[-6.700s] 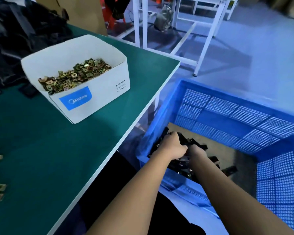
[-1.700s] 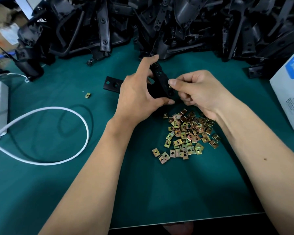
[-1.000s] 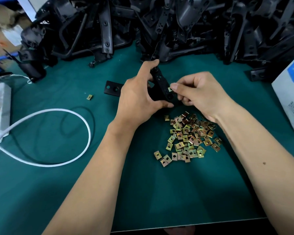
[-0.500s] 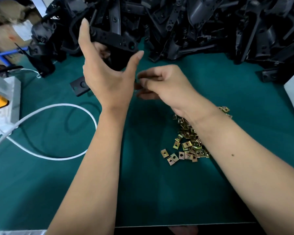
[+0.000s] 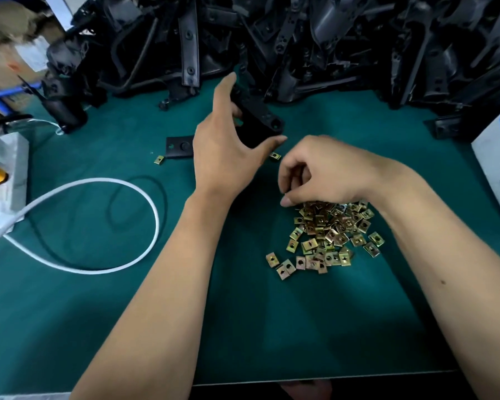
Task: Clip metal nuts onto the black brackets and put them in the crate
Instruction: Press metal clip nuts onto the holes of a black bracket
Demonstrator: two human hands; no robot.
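Left hand (image 5: 225, 151) grips a bracket (image 5: 257, 119); right hand (image 5: 321, 171) curls over nuts (image 5: 329, 229).

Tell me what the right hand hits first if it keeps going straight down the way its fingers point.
Probably the pile of metal nuts; the right hand hovers over its far edge, fingertips curled downward.

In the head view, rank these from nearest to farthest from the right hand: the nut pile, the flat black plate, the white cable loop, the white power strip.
From the right hand:
1. Nut pile, directly under its fingertips.
2. Flat black plate, to the left, beyond the left hand.
3. White cable loop, farther left on the mat.
4. White power strip, at the left edge.
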